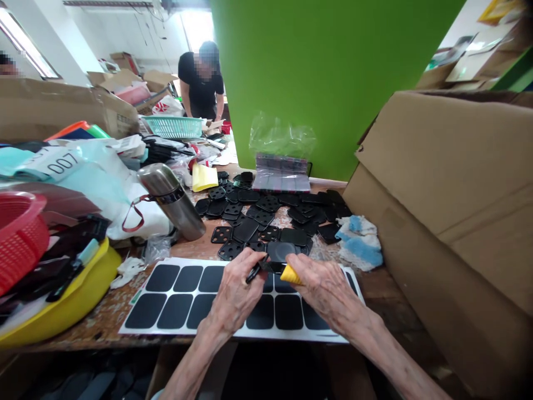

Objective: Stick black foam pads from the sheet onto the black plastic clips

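Both of my hands meet above a white sheet [139, 319] of rounded black stickers [288, 312]. My left hand [241, 286] is closed, its fingers pinching a small black piece [255, 270] whose kind I cannot make out. In my right hand [322, 286] is a yellow-handled tool [290, 274], its dark end pointing toward the left hand and close to the black piece. The grip hides much of the tool. Just beyond the fingers lies a spread of flat black plates [246, 229], several with round holes.
A steel thermos [177, 208] leans at left, beside a yellow basin [89, 289] and a red basket [20, 239]. On the right are a blue-and-white cloth [360, 241] and a large cardboard box [449, 189]. A plastic-wrapped pack [281, 173] stands at the back; another person [202, 83] works beyond.
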A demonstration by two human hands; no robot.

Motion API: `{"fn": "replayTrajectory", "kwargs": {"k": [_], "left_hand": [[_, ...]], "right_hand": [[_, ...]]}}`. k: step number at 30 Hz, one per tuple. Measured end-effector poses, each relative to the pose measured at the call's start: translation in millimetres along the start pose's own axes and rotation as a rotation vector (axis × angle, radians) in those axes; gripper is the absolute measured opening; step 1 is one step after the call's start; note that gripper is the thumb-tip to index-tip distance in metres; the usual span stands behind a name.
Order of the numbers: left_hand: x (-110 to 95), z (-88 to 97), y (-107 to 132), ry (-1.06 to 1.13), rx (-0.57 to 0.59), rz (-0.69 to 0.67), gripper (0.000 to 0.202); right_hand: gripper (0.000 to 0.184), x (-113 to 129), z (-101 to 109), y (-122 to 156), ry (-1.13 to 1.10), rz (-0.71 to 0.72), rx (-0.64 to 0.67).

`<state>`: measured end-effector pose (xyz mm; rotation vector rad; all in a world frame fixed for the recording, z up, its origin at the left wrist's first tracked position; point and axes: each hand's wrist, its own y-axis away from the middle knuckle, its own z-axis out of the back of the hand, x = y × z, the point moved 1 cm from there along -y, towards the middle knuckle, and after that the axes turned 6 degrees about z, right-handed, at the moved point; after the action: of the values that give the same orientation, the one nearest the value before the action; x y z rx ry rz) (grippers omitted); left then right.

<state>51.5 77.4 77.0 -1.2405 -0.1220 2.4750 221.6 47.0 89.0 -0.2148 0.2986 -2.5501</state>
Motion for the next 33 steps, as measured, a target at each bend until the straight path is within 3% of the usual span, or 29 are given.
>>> {"fn": "replayTrajectory", "kwargs": {"k": [3, 7, 11, 14, 17, 19, 21, 24, 26, 29, 33], "left_hand": [[-8.1, 4.1, 4.5, -0.018, 0.037, -0.018, 0.017], [-13.1, 15.4, -1.0, -0.102, 0.016, -0.086, 0.016], [16.3, 7.2, -35.7, -0.273, -0.020, -0.100, 0.022], [45.2, -11.5, -67.8, -0.377, -0.007, -0.131, 0.030], [57.9, -22.6, -80.9, -0.475, -0.014, -0.155, 0.056], [54.3, -23.8, -69.9, -0.527, -0.029, -0.165, 0.066], [45.0, -25.3, -43.7, -0.555, 0.000, -0.200, 0.058], [32.2, -36.8, 6.3, -0.619, 0.161, -0.345, 0.055], [28.9, -49.2, 30.8, -0.676, 0.183, -0.414, 0.061], [29.1, -67.2, 42.6, -0.724, 0.165, -0.409, 0.067], [28.8, -78.1, 35.2, -0.712, 0.193, -0.364, 0.068]], "right_hand": [[0.011, -24.4, -15.1, 2.5, 0.090, -0.111, 0.047], [0.017, -82.8, -38.2, 22.8, 0.244, -0.347, 0.041], [0.029, -121.7, -47.5, 53.1, 0.347, -0.481, 0.016], [0.030, -129.1, -52.0, 67.5, 0.394, -0.537, 0.005], [0.031, -130.5, -58.0, 73.7, 0.416, -0.578, -0.016], [0.031, -131.3, -60.4, 75.3, 0.424, -0.584, -0.027], [0.032, -132.4, -59.9, 74.2, 0.434, -0.583, -0.040], [0.032, -134.0, -56.1, 62.4, 0.431, -0.547, -0.055], [0.030, -134.7, -55.1, 47.0, 0.407, -0.492, -0.052], [0.029, -135.2, -58.5, 19.8, 0.365, -0.402, -0.037], [0.024, -133.9, -66.0, -5.9, 0.333, -0.381, -0.035]]}}
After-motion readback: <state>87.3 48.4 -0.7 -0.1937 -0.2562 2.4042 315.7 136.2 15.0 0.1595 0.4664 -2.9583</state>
